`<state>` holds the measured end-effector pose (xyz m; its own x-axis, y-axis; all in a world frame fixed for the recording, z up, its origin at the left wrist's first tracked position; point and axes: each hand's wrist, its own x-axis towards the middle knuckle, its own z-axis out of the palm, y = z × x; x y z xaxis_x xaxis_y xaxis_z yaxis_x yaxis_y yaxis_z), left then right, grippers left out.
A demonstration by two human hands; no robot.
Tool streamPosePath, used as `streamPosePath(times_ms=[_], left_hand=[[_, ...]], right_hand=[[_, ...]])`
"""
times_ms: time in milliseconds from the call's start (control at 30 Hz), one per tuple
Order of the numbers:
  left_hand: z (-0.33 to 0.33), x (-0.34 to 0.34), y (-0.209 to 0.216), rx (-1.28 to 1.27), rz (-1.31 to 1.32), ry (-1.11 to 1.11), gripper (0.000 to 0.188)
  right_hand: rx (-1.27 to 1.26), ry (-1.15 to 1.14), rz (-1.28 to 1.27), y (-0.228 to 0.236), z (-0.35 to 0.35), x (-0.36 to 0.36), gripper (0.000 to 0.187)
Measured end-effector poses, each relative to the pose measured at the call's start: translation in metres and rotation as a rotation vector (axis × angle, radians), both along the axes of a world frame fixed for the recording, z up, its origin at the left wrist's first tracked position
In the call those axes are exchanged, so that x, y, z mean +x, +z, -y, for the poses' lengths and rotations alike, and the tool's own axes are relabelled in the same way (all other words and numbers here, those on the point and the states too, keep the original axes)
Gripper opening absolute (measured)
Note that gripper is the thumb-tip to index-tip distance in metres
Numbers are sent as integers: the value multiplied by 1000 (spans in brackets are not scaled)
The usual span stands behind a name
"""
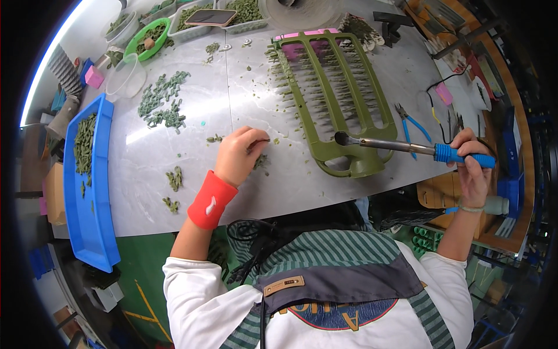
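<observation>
My right hand (474,168) grips the blue handle of a soldering-iron-like tool (401,145). Its metal shaft points left, and the dark, cupped tip hovers over an olive-green plastic frame (322,70). Rows of thin dark spikes show between the frame's bars. To the left of the frame, my left hand (238,156) is closed in a pinch above the table; whatever sits at its fingertips is too small to name. A few small green pieces (261,163) lie beside that hand. Around my left wrist is a red wristband (212,200).
Loose blue-green pieces (163,100) lie scattered at the left, beside a blue tray (96,192) partly filled with green pieces. Several tubs and a green bowl (148,39) line the back, where a phone (210,18) rests. Blue-handled pliers (414,128) lie right of the frame.
</observation>
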<state>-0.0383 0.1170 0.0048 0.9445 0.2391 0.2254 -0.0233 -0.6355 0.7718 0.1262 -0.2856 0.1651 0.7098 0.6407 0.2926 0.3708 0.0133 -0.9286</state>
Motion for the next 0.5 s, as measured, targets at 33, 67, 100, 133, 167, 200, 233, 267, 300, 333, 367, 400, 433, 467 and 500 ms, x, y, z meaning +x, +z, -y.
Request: streamPosePath(times_ms=[33,67,100,133,167,200,233,267,300,333,367,400,433,467,500], left_hand=[[-2,-1,-2,346,105,-11,13],[-2,0,-2,344,104,-10,13],[-2,1,0,378,141,-1,13],[-1,0,1,413,177,9,14],[0,2,2,408,182,6,14],[2,3,3,344,168,18,13],[4,4,4,280,154,31,13],[7,2,7,282,149,36,13],[12,1,11,52,59,48,12],[16,1,14,-177,-30,60,11],[19,2,16,-180,-29,59,11],[23,3,18,-251,-23,58,10],[26,3,19,-323,-18,56,9],[28,5,20,-325,-15,58,9],[31,7,20,-417,-14,35,9]], right_hand=[[-1,3,-1,1,-1,0,19],[-30,2,23,3,-1,0,20],[-60,2,46,4,-1,-1,21],[-62,3,45,5,-1,-1,21],[-76,6,48,9,0,-2,21],[-90,8,50,12,1,-4,21],[-95,2,54,15,2,-5,21],[-82,10,48,12,1,-4,20],[-70,18,42,9,0,-3,20],[-69,24,38,6,-3,-2,20],[-44,26,35,6,-7,-3,20],[-20,29,32,6,-11,-5,20],[-23,29,33,5,-14,-5,20],[-25,40,43,5,-18,-5,20],[-27,51,53,5,-21,-5,20]])
